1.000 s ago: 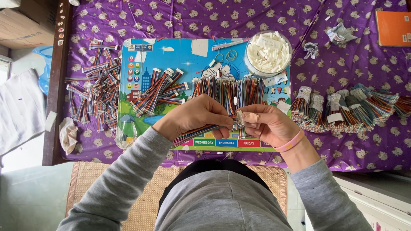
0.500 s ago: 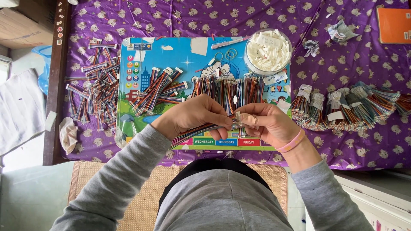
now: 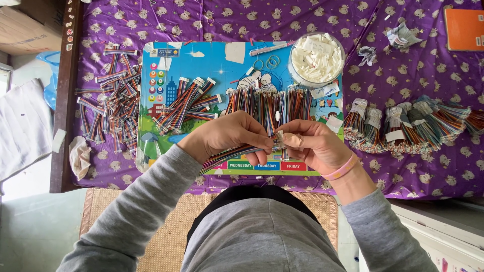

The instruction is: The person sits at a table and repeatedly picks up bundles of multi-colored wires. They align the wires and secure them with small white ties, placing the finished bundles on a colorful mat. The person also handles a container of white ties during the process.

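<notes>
The left hand (image 3: 227, 135) has its grip closed around a flat multicoloured ribbon cable (image 3: 229, 155), which trails toward 8 o'clock. The right hand (image 3: 308, 143) pinches the cable's white connector end (image 3: 278, 136) between thumb and fingertips, just below centre of the picture. Both hover over a blue picture board (image 3: 212, 65) on the table (image 3: 413, 75). At 1 o'clock stands a round tub of white pieces (image 3: 316, 58); an orange book (image 3: 465, 27) lies at 2 o'clock. Since half a second ago, the hands have barely shifted.
</notes>
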